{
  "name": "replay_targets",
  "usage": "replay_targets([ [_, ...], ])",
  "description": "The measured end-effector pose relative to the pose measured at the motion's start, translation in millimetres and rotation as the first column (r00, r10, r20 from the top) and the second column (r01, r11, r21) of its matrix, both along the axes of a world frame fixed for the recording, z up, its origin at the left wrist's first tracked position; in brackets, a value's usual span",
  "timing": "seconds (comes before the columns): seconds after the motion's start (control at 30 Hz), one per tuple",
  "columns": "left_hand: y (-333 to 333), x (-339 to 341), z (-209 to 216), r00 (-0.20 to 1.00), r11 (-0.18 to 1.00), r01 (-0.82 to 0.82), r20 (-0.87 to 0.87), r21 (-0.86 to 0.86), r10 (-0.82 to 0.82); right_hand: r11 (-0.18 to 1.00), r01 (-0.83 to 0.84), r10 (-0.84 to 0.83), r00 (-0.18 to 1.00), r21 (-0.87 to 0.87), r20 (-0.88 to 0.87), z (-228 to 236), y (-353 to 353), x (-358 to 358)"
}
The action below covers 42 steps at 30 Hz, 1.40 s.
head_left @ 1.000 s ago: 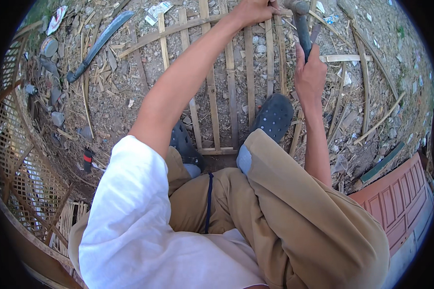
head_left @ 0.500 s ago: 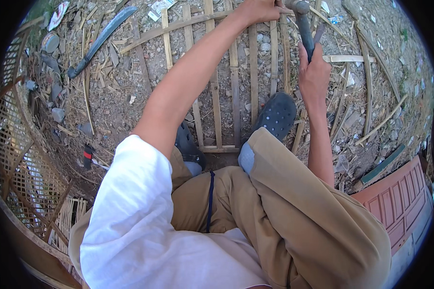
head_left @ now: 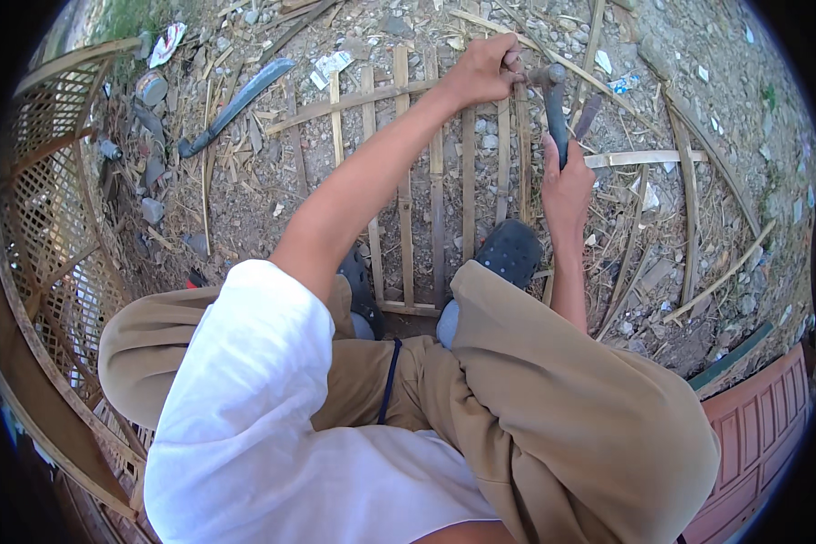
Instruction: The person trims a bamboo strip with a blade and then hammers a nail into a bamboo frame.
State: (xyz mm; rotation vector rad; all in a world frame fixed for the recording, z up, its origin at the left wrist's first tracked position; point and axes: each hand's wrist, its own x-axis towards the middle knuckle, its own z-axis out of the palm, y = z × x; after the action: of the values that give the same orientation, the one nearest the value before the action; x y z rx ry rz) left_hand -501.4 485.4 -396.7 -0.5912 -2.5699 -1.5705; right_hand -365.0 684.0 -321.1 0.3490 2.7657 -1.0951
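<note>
My right hand is wrapped round the dark handle of a hammer, with its head up at the far end. The hammer head is close beside my left hand, whose fingers are pinched together at the far right corner of a slatted wooden frame. Whatever sits in that pinch is too small to make out. The frame lies on the ground between my feet, its strips running away from me and joined by a crosspiece. A dark flat piece shows just right of the hammer handle.
A curved machete-like blade lies at the far left. Lattice panels stand along the left edge. Loose wooden strips and litter cover the ground on the right, near a reddish panelled door. My dark clogs are by the frame.
The view has shifted, so more ground shows beyond the frame. My left hand stays at the frame's far corner, and the hammer head remains close beside it in my right hand.
</note>
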Motion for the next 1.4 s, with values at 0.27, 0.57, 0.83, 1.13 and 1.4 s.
replay_targets([
  [0.27,-5.1,2.4,9.5,0.994,0.999,-0.001,0.111,-0.051,0.007,0.995,0.022,-0.016,0.998,-0.097,0.068,7.1,8.5,-0.5],
  [0.57,-7.4,0.2,12.3,0.984,0.999,-0.043,0.171,-0.002,0.043,0.997,0.021,-0.021,1.0,-0.076,0.003,0.0,3.1,-21.9],
  [0.83,-9.2,3.8,7.4,0.996,1.0,-0.021,0.086,-0.018,0.022,0.996,0.036,-0.03,0.997,-0.079,0.077,16.4,-0.3,-12.8],
  [1.13,-1.6,-3.5,-3.7,0.998,0.999,0.028,-0.05,0.029,-0.027,1.0,0.028,-0.027,0.998,-0.009,0.057,10.7,-5.2,-0.1],
  [1.4,-1.2,-7.1,3.4,0.999,0.998,-0.003,0.037,0.065,0.0,0.996,0.0,-0.003,0.999,0.094,0.032,20.9,-21.5,-10.0],
])
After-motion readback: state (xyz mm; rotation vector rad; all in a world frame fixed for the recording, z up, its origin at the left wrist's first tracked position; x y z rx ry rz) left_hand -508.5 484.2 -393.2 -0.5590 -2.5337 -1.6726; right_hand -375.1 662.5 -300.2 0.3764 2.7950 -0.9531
